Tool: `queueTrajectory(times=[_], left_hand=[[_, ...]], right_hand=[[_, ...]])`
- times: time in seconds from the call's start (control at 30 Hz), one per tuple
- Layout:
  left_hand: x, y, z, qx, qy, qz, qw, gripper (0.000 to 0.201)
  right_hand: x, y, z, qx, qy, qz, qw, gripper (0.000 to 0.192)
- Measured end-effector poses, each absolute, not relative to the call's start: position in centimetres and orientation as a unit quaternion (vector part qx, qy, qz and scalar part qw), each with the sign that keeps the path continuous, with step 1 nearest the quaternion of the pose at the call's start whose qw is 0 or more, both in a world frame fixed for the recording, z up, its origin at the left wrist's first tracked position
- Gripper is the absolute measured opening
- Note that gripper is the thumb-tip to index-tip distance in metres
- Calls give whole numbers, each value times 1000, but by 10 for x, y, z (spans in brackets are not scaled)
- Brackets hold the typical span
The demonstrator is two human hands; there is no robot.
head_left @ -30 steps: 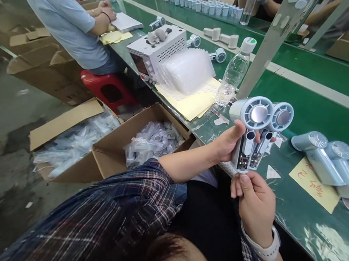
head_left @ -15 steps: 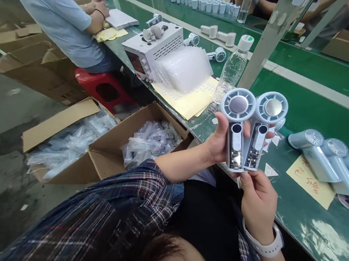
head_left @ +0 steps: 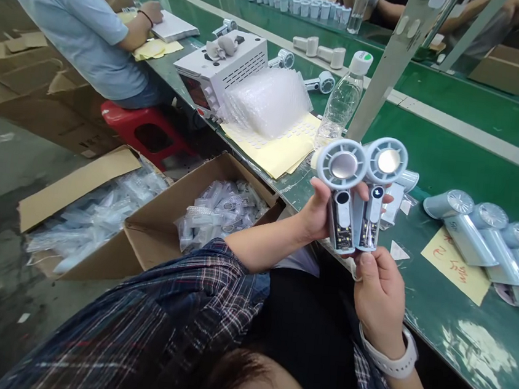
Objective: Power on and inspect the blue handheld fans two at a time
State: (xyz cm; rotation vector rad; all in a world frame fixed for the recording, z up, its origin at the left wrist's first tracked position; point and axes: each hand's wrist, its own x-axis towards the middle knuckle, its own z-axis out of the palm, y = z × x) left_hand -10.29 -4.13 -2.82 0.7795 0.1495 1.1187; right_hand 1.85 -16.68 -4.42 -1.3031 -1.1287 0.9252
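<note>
Two light-blue handheld fans stand side by side in my left hand (head_left: 315,216), whose fingers wrap behind their handles. The left fan (head_left: 343,212) has a dark display spot; on the right fan (head_left: 373,206) a small white mark glows on the display. Both have round ribbed heads with silvery centres and clear lower handles showing circuit boards. My right hand (head_left: 381,294), with a white band at the wrist, pinches at the base of the right fan. A thin white cord (head_left: 354,270) shows beside its fingertips; its far end is hidden.
Several wrapped blue fans (head_left: 487,234) lie at right by a yellow note (head_left: 454,264). Ahead stand a water bottle (head_left: 343,101), bubble bags (head_left: 269,99) and a white power unit (head_left: 226,70). Cartons of bagged parts (head_left: 144,232) sit lower left. A co-worker (head_left: 74,20) sits beyond.
A white mark has lit on the right fan's display. The fans have shifted slightly left in view and a little apart at their heads. The co-worker's hands have separated.
</note>
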Motion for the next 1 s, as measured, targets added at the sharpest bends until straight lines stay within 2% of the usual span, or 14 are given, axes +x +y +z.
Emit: queueTrajectory(times=[0.13,0.27,0.33,0.4,0.43,0.5,0.53,0.57,0.67,0.73,0.93,1.0], left_hand=[[-109,-50,-36,349,48,540,764,87],[-122,-45,-35,308,118,627,706,79],[-135,-36,-31,282,173,658,677,82],[-150,-29,-27,278,203,637,689,85],[-156,-28,-27,285,202,610,711,86],[-163,-31,-31,304,169,541,766,88],[-165,-35,-34,311,149,506,791,89],[-165,-38,-37,314,132,473,812,89],[-162,-47,-46,319,107,405,850,91],[-162,-49,-49,325,94,377,862,91],[-162,-46,-55,323,68,345,879,88],[-158,-47,-59,323,78,336,881,88]], right_hand=[[29,-161,-43,-548,-535,372,525,40],[34,-162,-49,-476,-579,395,531,45],[48,-159,-46,-467,-647,394,456,42],[69,-148,-39,-533,-716,297,340,32],[81,-139,-33,-587,-726,199,297,32],[97,-114,-24,-668,-691,-19,275,45],[101,-101,-22,-675,-679,-85,274,48],[101,-87,-21,-670,-684,-117,262,48],[88,-50,-32,-644,-740,-101,165,40],[79,-35,-46,-655,-738,-98,131,38],[91,-25,-61,-666,-719,-92,176,31],[97,-29,-47,-677,-687,-110,239,28]])
